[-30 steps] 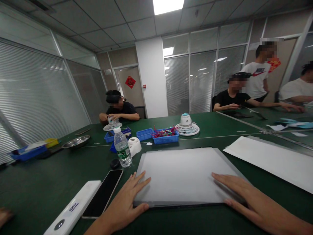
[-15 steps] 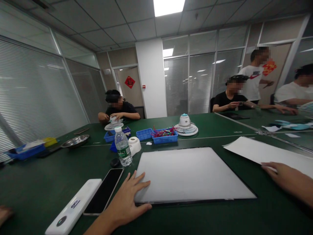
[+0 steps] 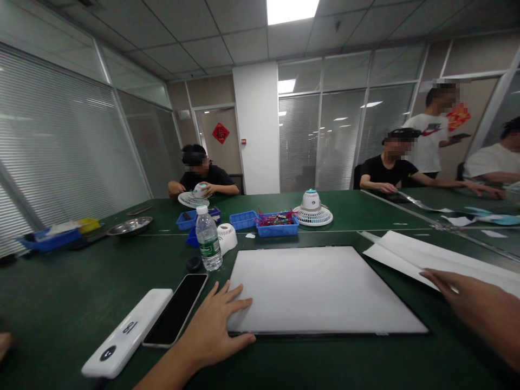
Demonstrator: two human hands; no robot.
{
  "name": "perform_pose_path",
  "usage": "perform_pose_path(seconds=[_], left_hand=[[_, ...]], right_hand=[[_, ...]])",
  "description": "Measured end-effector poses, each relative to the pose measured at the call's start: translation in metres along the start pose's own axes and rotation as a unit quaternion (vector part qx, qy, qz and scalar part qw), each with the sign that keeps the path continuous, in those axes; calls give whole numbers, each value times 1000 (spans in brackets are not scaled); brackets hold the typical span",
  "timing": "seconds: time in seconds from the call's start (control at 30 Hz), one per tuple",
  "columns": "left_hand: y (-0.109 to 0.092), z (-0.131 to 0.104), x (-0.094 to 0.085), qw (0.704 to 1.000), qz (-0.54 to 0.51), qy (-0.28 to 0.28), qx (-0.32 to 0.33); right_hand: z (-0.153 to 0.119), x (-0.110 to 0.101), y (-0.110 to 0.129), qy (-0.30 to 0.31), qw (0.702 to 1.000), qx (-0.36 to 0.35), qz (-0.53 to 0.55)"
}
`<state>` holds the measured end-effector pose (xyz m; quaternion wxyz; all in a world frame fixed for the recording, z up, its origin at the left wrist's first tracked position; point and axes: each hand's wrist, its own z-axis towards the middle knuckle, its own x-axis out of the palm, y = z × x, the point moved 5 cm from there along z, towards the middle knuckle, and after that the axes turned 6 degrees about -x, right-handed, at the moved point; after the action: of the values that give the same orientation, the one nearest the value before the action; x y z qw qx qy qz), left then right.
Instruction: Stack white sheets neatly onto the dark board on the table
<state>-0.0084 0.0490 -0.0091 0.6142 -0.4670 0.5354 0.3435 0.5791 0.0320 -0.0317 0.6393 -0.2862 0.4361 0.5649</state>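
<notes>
White paper (image 3: pixel 459 259), pinch lightly by its edge in the closed right hand (image 3: pixel 467 290), and steady the pale panel (image 3: pixel 320 292) with the open, spread left hand (image 3: pixel 213 325).

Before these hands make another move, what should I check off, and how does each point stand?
1. Left hand spread on the white panel's left edge: ok.
2. Right hand at the white sheet's edge: ok.
3. Firm hold on that sheet: cannot tell.
4. Sheet lying flat: not ok, it looks bent.
5. Bottle upright and capped: ok.
6. Phone off the panel: ok.
</notes>
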Motion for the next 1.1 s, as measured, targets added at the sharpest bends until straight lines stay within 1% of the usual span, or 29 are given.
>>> perform_pose_path(seconds=[0.07, 0.13, 0.2, 0.23, 0.3, 0.33, 0.37, 0.4, 0.43, 0.5, 0.53, 0.6, 0.67, 0.73, 0.9, 0.97, 1.03, 1.1], left_hand=[[-1, -1, -1, 1000, 4, 1, -1], [-2, -1, -1, 1000, 6, 3, -1], [-1, 0, 0, 1000, 8, 2, -2], [0, 1, 1, 1000, 8, 1, -3], [2, 4, 3, 1000, 7, -1, -2], [3, 5, 4, 1000, 5, -2, -2], [4, 6, 5, 1000, 4, -3, -2], [5, 7, 6, 1000, 3, -4, -2], [5, 7, 7, 1000, 3, -6, -2], [5, 7, 8, 1000, 2, -12, -6], [5, 7, 8, 1000, 1, -14, -9], [4, 7, 9, 1000, -1, -14, -18], [3, 6, 10, 1000, -3, -8, -24], [1, 7, 10, 1000, -3, -5, -25], [-2, 7, 8, 1000, -1, -1, -28], [-3, 6, 6, 999, 1, -1, -32], [-4, 6, 5, 999, 4, -4, -35], [-3, 6, 5, 999, 4, -2, -37]], right_hand=[[-12, -3, 40, -9, 996, -88, 12], [-29, -4, 87, 0, 980, -194, 44], [-48, -2, 131, 41, 959, -271, 74], [-57, -1, 149, 65, 948, -299, 83], [-69, -1, 172, 100, 930, -341, 94], [-71, -2, 176, 108, 924, -354, 99], [-70, -3, 175, 107, 923, -356, 103], [-67, -3, 169, 99, 926, -349, 106], [-61, -4, 158, 86, 934, -330, 105], [-46, -2, 129, 63, 956, -272, 94], [-39, 1, 115, 65, 963, -247, 90], [-29, 7, 94, 94, 966, -224, 89], [-27, 11, 89, 125, 960, -230, 98], [-29, 9, 97, 137, 953, -247, 107], [-46, -3, 139, 152, 926, -323, 123], [-53, -9, 151, 152, 916, -349, 128], [-58, -14, 159, 153, 908, -365, 137], [-60, -16, 161, 158, 902, -374, 148]])
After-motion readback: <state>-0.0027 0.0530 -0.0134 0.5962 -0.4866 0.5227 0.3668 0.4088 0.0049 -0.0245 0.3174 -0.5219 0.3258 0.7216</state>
